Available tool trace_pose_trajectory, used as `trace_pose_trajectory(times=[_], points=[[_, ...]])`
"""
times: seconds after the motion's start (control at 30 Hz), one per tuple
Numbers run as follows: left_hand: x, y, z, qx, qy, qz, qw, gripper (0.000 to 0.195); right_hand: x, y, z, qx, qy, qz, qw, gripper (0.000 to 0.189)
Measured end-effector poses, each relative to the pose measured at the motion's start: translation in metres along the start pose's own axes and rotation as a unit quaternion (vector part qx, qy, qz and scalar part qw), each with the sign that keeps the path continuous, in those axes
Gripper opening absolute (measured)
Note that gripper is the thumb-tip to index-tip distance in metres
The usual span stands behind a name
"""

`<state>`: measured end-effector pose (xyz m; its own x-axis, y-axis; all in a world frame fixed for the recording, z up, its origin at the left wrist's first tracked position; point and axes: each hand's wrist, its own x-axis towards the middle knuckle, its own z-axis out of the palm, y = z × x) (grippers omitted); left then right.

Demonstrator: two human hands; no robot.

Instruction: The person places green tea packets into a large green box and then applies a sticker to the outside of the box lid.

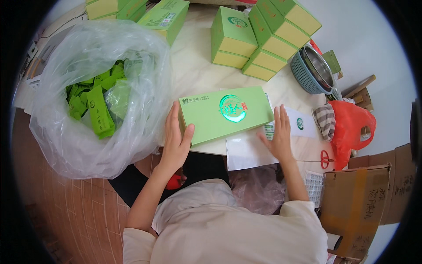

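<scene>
A closed light-green cardboard gift box (227, 114), with a shiny green ring emblem and writing on its lid, lies slightly askew at the table's near edge. My left hand (176, 140) is on its left end, fingers along the end face and thumb over the near corner. Beside the right end, my right hand (279, 137) has its fingers spread and holds nothing; a narrow gap seems to separate it from the box. Under the box's near right part, a white sheet (249, 156) overhangs the table edge, and printed labels (269, 130) show partly.
Left stands a large clear plastic bag (141, 138) of green sachets (99, 110). More green boxes (239, 46) are stacked at the back. Rightward are a blue colander (305, 76) with a steel bowl, a red plastic bag (346, 122), red-handled scissors (325, 159) and a cardboard carton (343, 198).
</scene>
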<state>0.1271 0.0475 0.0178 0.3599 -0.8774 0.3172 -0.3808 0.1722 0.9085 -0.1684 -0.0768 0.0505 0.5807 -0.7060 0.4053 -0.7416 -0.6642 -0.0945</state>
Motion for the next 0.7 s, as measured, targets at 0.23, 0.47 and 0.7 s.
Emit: trace_pose_trajectory(times=[0.23,0.47,0.7], points=[[0.029,-0.054,0.022,-0.114,0.062,-0.107,0.986,0.067,-0.008,-0.121,0.028,0.100,-0.018,-0.048,0.994,0.111],[0.011,-0.010,0.039,-0.015,0.070,-0.022,0.997,0.066,-0.022,-0.148,0.054,0.042,0.035,-0.094,0.994,0.095],[0.017,0.039,0.002,-0.173,0.004,0.020,0.985,0.065,0.002,-0.117,0.010,0.177,0.147,-0.164,0.959,0.098]])
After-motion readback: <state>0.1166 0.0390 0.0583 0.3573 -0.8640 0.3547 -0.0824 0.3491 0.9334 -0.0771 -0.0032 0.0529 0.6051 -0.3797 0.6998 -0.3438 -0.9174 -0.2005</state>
